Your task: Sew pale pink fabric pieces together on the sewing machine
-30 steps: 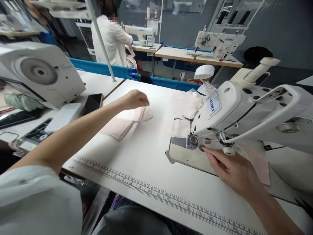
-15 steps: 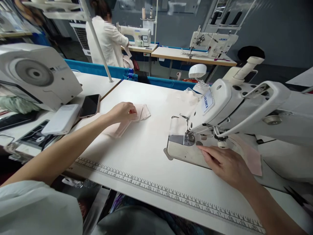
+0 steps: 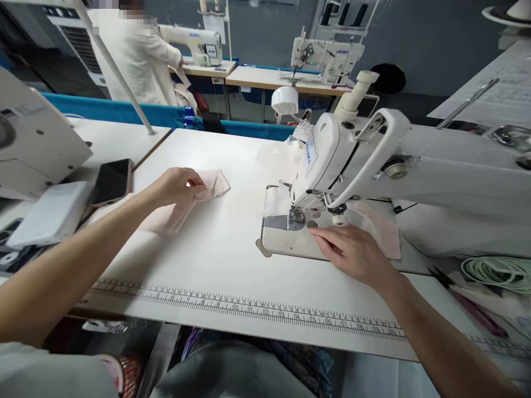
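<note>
My left hand (image 3: 176,186) reaches across the white table (image 3: 215,260) and pinches the top of a stack of pale pink fabric pieces (image 3: 209,185). My right hand (image 3: 352,252) lies flat on the bed of the white sewing machine (image 3: 332,160), fingertips close to the presser foot (image 3: 296,215). Another pale pink fabric piece (image 3: 384,232) lies on the machine bed just behind my right hand. More pale fabric (image 3: 276,157) sits behind the needle area.
A black phone (image 3: 111,181) and a white box (image 3: 50,213) lie to the left beside another machine (image 3: 29,143). A printed ruler (image 3: 249,307) runs along the table's near edge. A person in white (image 3: 136,52) works at a far table. A green cord coil (image 3: 498,271) lies at the right.
My left hand pulled back from the far end of the pink stack and now grips its top piece. My right hand stayed by the presser foot. The view swung to the right.
</note>
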{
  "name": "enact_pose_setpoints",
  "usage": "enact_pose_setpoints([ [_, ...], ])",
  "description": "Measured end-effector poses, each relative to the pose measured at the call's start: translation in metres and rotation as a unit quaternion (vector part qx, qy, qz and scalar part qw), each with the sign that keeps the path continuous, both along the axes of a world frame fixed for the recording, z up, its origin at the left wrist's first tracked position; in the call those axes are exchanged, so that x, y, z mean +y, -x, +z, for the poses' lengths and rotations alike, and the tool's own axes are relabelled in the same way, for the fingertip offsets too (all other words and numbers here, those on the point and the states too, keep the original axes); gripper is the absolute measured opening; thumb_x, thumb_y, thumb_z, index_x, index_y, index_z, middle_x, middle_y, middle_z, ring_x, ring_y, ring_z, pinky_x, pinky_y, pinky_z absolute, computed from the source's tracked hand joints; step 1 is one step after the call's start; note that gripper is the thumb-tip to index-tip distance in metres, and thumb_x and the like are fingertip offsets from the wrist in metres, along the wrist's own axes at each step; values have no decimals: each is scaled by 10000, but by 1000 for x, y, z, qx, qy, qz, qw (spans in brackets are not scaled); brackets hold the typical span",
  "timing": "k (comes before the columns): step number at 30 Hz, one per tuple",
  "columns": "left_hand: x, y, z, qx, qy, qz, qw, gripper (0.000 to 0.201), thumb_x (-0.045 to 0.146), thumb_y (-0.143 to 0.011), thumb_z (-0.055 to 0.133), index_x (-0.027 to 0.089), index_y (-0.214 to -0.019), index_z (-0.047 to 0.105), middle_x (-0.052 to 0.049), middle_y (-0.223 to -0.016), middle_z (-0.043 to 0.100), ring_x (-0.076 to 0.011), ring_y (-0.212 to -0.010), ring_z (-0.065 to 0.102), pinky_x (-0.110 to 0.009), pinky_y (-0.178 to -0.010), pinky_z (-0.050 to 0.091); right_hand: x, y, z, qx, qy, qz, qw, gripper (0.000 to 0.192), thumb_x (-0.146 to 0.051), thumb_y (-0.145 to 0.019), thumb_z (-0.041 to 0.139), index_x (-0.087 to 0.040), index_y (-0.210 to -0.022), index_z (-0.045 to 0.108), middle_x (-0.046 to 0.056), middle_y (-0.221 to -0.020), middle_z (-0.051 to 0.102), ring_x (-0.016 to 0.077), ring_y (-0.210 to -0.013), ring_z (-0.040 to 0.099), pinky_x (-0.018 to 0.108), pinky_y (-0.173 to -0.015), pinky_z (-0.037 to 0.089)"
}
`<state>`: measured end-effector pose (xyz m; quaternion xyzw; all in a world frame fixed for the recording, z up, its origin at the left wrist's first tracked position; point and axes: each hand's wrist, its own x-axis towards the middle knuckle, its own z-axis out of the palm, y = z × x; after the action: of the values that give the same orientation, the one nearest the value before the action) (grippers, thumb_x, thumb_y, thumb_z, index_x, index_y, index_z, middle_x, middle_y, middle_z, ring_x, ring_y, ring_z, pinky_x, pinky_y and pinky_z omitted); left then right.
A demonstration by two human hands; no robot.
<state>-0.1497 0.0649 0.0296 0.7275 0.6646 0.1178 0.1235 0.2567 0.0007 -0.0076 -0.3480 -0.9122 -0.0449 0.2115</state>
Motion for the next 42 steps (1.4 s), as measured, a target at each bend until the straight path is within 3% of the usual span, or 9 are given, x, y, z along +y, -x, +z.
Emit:
enact_pose_setpoints([
  [4, -12, -13, 9, -146, 70, 4, 987, 367, 517, -723, 570, 199, -844, 710, -37, -832, 730, -192, -785, 656, -246, -657, 481, 0, 1, 1, 4, 6, 3, 1000, 270, -207, -976, 444, -158, -1079, 688, 64, -917, 751, 182, -800, 698, 316, -707, 540],
  [9, -63, -77, 3, -280, 100, -89, 950, 281, 436, -815, 560, 192, -861, 691, -48, -820, 724, -159, -743, 657, -264, -663, 528, -1, 1, -1, -11, 25, 3, 1000, 275, -217, -985, 433, -170, -1081, 686, 62, -906, 752, 174, -774, 692, 318, -704, 512],
  [11, -88, -102, -2, -248, 100, -175, 947, 300, 427, -903, 491, 216, -964, 695, -53, -937, 727, -155, -742, 654, -272, -622, 538, -2, 2, -3, -10, 30, 10, 999, 264, -215, -985, 437, -170, -1070, 683, 55, -916, 753, 172, -781, 691, 319, -709, 502],
  [14, -117, -119, -9, -175, 1, -300, 938, 318, 305, -978, 398, 221, -1106, 676, -85, -1127, 688, -188, -1024, 636, -323, -838, 563, -7, 6, -3, 1, 30, 28, 999, 252, -199, -983, 438, -164, -1044, 681, 47, -907, 748, 162, -788, 679, 306, -694, 480],
  [22, -138, -121, -33, 52, -123, -413, 901, 456, 307, -1011, 327, 201, -1440, 441, -51, -1480, 448, -227, -1378, 424, -424, -1111, 436, -25, 18, 9, -9, 47, 129, 991, 251, -230, -989, 442, -170, -1067, 673, 28, -828, 688, 126, -707, 589, 288, -681, 440],
  [26, -130, -125, -43, 102, -130, -393, 904, 527, 392, -1017, 284, 136, -1464, 397, -90, -1516, 378, -267, -1420, 351, -483, -1166, 340, -34, 22, 10, -74, 29, 152, 985, 273, -262, -982, 461, -117, -1121, 646, 60, -881, 667, 154, -748, 583, 311, -701, 446],
  [30, -118, -122, -45, 108, -136, -352, 920, 514, 390, -1011, 321, 163, -1465, 403, -88, -1516, 384, -271, -1420, 351, -498, -1187, 284, -37, 27, 5, -126, -17, 106, 986, 360, -295, -984, 471, -51, -1222, 588, 124, -1002, 649, 199, -879, 597, 342, -758, 453],
  [37, -95, -121, -42, 115, -126, -299, 939, 522, 407, -1011, 257, 178, -1436, 457, -91, -1507, 402, -278, -1413, 362, -535, -1178, 276, -22, 36, -2, -124, -1, 32, 992, 393, -336, -998, 426, -90, -1258, 588, 132, -1017, 625, 215, -854, 579, 364, -758, 448],
  [42, -85, -121, -45, 115, -117, -274, 947, 540, 390, -1015, 217, 138, -1430, 453, -99, -1516, 396, -273, -1418, 351, -533, -1174, 282, -22, 34, -4, -79, -9, 35, 996, 387, -332, -1004, 414, -84, -1241, 594, 118, -983, 622, 198, -826, 568, 346, -763, 445],
])
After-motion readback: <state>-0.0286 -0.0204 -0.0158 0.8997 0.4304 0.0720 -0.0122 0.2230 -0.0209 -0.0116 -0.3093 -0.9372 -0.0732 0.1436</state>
